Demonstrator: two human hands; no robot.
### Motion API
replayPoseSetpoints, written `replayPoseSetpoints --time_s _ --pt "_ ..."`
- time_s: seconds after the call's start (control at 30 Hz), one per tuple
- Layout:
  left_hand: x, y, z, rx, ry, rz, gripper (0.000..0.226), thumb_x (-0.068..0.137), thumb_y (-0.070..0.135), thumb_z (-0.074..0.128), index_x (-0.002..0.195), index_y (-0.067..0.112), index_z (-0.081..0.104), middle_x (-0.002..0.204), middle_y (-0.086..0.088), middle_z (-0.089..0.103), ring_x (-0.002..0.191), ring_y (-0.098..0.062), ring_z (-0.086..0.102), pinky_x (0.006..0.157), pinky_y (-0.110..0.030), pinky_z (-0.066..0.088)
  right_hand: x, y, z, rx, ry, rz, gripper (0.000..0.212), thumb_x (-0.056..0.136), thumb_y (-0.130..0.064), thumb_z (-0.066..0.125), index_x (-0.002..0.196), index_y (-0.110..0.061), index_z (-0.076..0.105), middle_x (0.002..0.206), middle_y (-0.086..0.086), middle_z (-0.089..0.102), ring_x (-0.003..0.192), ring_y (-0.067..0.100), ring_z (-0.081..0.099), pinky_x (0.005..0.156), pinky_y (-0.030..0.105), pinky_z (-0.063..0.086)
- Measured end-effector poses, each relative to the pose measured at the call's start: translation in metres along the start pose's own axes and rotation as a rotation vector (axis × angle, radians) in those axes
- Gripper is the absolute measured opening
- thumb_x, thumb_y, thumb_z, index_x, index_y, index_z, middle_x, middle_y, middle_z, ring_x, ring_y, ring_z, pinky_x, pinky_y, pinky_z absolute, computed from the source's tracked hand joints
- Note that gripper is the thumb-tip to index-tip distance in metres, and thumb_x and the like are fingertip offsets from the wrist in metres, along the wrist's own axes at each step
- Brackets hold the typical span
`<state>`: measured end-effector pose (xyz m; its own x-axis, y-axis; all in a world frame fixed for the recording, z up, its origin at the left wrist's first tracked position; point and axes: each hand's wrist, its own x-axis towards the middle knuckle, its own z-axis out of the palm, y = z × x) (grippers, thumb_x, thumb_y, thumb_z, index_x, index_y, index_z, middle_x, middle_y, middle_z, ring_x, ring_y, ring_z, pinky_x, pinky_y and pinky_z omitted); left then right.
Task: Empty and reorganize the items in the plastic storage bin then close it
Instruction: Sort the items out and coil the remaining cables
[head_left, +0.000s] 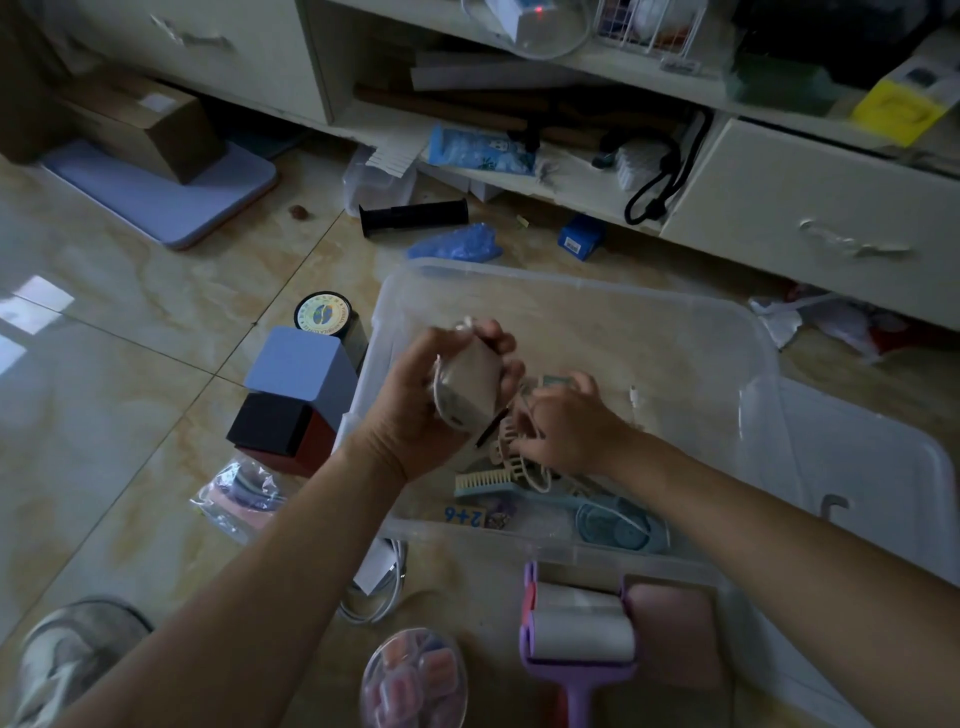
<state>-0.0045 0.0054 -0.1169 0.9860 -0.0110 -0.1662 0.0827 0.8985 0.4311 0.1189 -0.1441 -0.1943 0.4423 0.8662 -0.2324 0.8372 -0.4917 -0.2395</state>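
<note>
A clear plastic storage bin (571, 291) stands open on the floor in the middle of the view. My left hand (415, 395) grips a small beige box-shaped device (470, 387) with a white cord wound round it, held above the bin's left side. My right hand (566, 426) reaches into the bin and its fingers pinch a beige hair claw clip (511, 449) and a thin white cord. Low in the bin lie a light blue comb (483, 480), a blue round item (618, 522) and a number card (465, 514). The clear lid (872, 467) lies at the right.
Left of the bin sit a lilac box (301, 364), a black and red box (280, 431), a round tin (322, 312) and a bagged item (244, 493). In front lie a purple lint roller (576, 639), a white cable (379, 587) and a clear dome of small items (415, 680). A cluttered cabinet stands behind.
</note>
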Motion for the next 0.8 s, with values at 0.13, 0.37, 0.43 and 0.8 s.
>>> replayPoseSetpoints --time_s 0.13,0.37,0.43,0.8 --pt "0.011 0.005 -0.010 0.177 0.387 0.300 0.016 0.085 0.026 0.058 0.097 0.014 0.060 0.117 -0.008 0.063 0.123 -0.024 0.060 0.106 -0.038 0.044 0.001 -0.017 -0.004 -0.092 -0.236 -0.081 0.025 0.089 -0.031 0.051 0.071 -0.017 0.060 0.082 -0.005 0.056 0.097 0.018 0.054 0.117 0.061 0.002" --pt "-0.002 -0.014 -0.043 0.818 0.739 0.260 0.035 0.089 0.031 0.071 0.113 0.011 0.055 0.103 -0.013 0.065 0.090 -0.027 0.067 0.077 -0.052 0.059 -0.002 -0.021 -0.028 -0.023 -0.116 -0.195 0.018 0.089 -0.034 0.056 0.072 -0.027 0.058 0.088 -0.013 0.053 0.108 0.007 0.051 0.121 0.053 -0.008" --pt "-0.003 -0.021 -0.052 1.096 0.779 0.197 0.036 0.085 0.044 0.071 0.105 0.018 0.057 0.096 -0.010 0.067 0.086 -0.029 0.069 0.072 -0.053 0.060 -0.001 -0.020 -0.036 -0.013 -0.001 -0.232 0.019 0.086 -0.032 0.054 0.073 -0.022 0.063 0.081 -0.013 0.050 0.094 0.007 0.052 0.122 0.054 -0.001" --pt "0.003 -0.026 -0.063 1.183 0.937 0.047 0.047 0.094 0.057 0.047 0.117 0.017 0.051 0.100 -0.011 0.066 0.081 -0.023 0.066 0.069 -0.035 0.059 -0.003 -0.016 -0.042 0.057 0.242 -0.379 0.018 0.087 -0.027 0.056 0.084 -0.022 0.073 0.070 -0.009 0.065 0.070 0.013 0.059 0.114 0.044 0.030"
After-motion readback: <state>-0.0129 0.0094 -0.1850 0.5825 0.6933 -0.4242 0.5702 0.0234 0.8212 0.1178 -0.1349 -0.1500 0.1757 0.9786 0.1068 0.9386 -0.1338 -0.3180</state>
